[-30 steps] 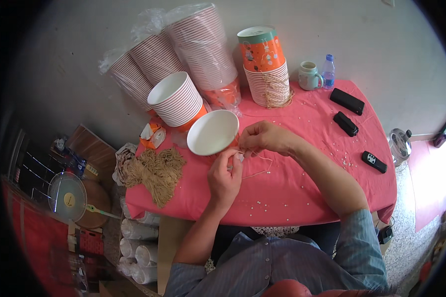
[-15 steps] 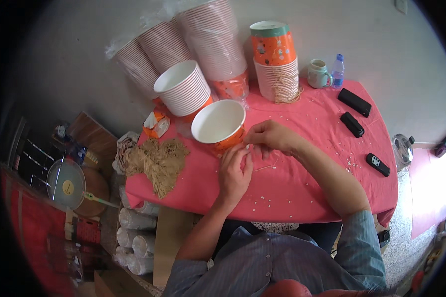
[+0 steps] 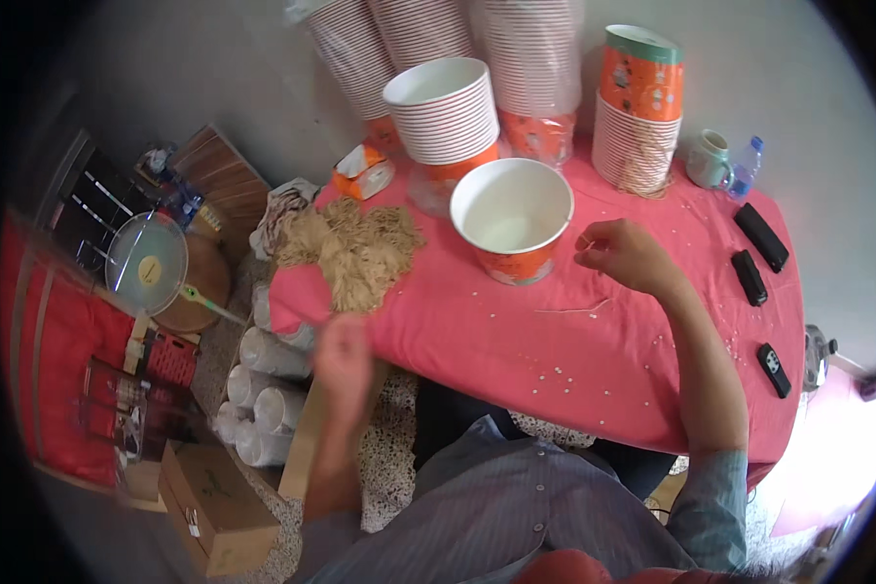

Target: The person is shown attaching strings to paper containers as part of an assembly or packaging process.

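A paper bucket [image 3: 518, 269], white inside with an orange printed outside, stands upright on the pink cloth. Just right of it is my right hand [image 3: 631, 257], apart from the bucket. Its fingers are curled in and the fingertips are pressed together; what they hold, if anything, is too small to make out. A thin pale string [image 3: 576, 311] lies on the cloth below that hand. My left hand [image 3: 343, 362], smeared by motion, is off the table's front left edge, nearest to a pile of tan paper-like cords [image 3: 360, 255].
Nested white paper buckets [image 3: 446, 122] and wrapped stacks stand behind. Further right are an orange bucket [image 3: 642, 83] on a stack, a mug [image 3: 708, 161], a water bottle [image 3: 747, 167] and several black devices. White bits [image 3: 555, 380] dot the pink cloth [image 3: 438, 341]. A carton [image 3: 219, 511] sits on the floor.
My left hand has left the bucket and swung down and left past the table edge. My right hand has come away from the bucket's rim. The whole view has shifted leftward.
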Tool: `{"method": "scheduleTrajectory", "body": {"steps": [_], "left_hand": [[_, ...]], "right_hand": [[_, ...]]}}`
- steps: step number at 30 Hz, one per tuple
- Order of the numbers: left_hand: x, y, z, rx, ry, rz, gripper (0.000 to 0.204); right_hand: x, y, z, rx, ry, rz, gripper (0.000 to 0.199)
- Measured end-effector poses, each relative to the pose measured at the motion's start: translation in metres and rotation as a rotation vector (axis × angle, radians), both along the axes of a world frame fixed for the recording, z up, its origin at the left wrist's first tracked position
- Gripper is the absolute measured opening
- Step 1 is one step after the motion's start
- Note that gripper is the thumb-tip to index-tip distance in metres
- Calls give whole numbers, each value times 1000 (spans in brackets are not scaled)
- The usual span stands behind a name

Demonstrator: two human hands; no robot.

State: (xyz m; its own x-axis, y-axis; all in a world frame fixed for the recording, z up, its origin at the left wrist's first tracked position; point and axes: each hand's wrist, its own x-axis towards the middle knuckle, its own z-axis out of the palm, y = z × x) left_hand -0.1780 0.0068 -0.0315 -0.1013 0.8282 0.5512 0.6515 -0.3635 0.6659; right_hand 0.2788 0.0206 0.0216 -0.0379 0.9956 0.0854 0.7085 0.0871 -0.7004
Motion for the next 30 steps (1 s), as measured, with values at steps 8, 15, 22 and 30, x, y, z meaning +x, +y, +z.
{"method": "scheduleTrajectory", "body": {"steps": [8,15,22,30], "left_hand": [[-395,-83,-149,-330,560,830,24],[-365,-302,-218,-754,794,663,23],[-375,-303,-226,-1148,1030,537,22],[-136,-53,-122,-446,258,231,31]], "right_hand": [[1,4,11,-95,81,68,22],[2,5,10,-97,37,54,21],[7,9,-2,-193,174,61,19],[17,9,2,-213,130,50,19]]}}
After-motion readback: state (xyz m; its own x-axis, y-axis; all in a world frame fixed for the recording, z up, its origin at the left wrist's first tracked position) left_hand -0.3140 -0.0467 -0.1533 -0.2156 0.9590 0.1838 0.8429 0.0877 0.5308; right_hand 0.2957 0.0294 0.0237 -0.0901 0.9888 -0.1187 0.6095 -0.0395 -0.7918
